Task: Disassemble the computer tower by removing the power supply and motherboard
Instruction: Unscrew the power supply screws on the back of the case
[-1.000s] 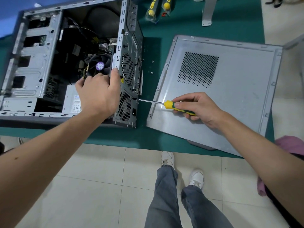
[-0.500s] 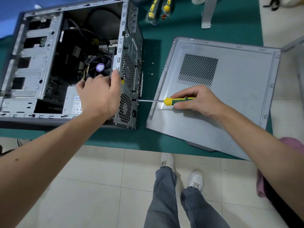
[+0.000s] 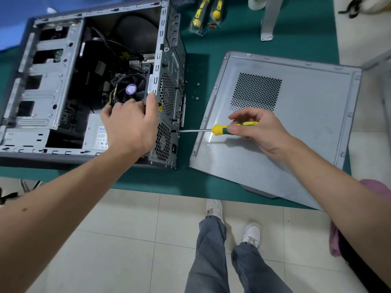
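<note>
From where I sit, the job is in its early part. The side panel (image 3: pixel 275 127) is already off and lies flat on the green tabletop (image 3: pixel 232 39), just to the right of the computer tower (image 3: pixel 88 81), which lies on its side with the inside open to me. The power supply (image 3: pixel 96 137) is still seated in the near corner of the case, and what I take for the motherboard (image 3: pixel 135 64) is still bolted in further back, under the fan (image 3: pixel 130 89) and a tangle of cables. Two small loose screws (image 3: pixel 197 91) lie on the tabletop between the tower and the panel, so I judge some fasteners are out. Still left: the remaining power supply screws, its cables, lifting it out, then the whole board.

My right hand (image 3: pixel 254 132) is curled round the yellow and green handle of a screwdriver (image 3: pixel 220 130), fingers pinching it from above. The shaft runs level to the left and its tip meets the rear panel at the top corner of the power supply grille, seemingly on a screw. My left hand (image 3: pixel 131 125) rests over the top rear edge of the case, thumb hooked against the frame, fingers bent down inside, bracing the tower.
</note>
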### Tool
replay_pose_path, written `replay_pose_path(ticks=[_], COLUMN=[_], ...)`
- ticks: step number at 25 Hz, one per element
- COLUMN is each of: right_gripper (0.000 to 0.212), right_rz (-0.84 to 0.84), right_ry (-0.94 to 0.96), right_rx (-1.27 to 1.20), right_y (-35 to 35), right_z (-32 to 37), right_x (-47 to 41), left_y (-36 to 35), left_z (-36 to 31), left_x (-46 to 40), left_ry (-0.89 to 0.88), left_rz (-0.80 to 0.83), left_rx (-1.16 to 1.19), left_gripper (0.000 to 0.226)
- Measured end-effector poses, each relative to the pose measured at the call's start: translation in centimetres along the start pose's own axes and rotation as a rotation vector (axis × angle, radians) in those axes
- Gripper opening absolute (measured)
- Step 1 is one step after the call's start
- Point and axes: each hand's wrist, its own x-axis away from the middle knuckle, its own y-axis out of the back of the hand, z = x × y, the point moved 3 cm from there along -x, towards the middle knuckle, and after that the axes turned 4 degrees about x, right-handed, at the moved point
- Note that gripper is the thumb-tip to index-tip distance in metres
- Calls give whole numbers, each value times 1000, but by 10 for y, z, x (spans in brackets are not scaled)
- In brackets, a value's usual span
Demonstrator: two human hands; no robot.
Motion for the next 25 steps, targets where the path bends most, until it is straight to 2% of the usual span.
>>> replay_pose_path(ticks=[3,5,6,9,10,12,13,14,16,17,20,22,23,25], right_gripper=[38,48,44,9,8,22,18,11,34,36,8,32,32,10], right_rz=[-37,-14,-8,-90,-109,-96,-81,-66,-61,-61,-74,-19,3,34], right_ry=[-217,-387,-396,-229,-169,-121,-137,-181,-261,-251,-120,-52,-51,-145], right_rx=[-164,-65,-2,22,-45,-218,-214,-156,23,62,-36,-178,-202,-76], right_y=[-4,-7,-7,-2,0,0,0,-2,0,0,4,4,3,0], right_z=[-10,-11,-10,-3,-2,-4,-5,-4,-3,-2,-1,-5,-7,-6], right_x=[7,12,13,10,10,10,10,13,12,11,10,12,13,17], left_y=[0,0,0,0,0,-1,-1,-1,-1,-1,-1,-1,-1,-1], left_z=[0,0,1,1,1,1,1,1,1,1,1,1,1,1], left_x=[0,-1,-1,-1,-1,-1,-1,-1,-1,-1,-1,-1,-1,-1], left_ry=[1,-1,-1,-1,0,3,4,3,1,2,1,0,0,-3], left_rz=[0,0,1,1,3,7,7,7,2,3,3,5,7,6], left_rx=[0,-4,-4,-8,-10,-14,-13,-10,-11,-15,-16,-18,-18,-21], left_gripper=[66,66,66,66,66,67,67,67,67,67,68,67,67,66])
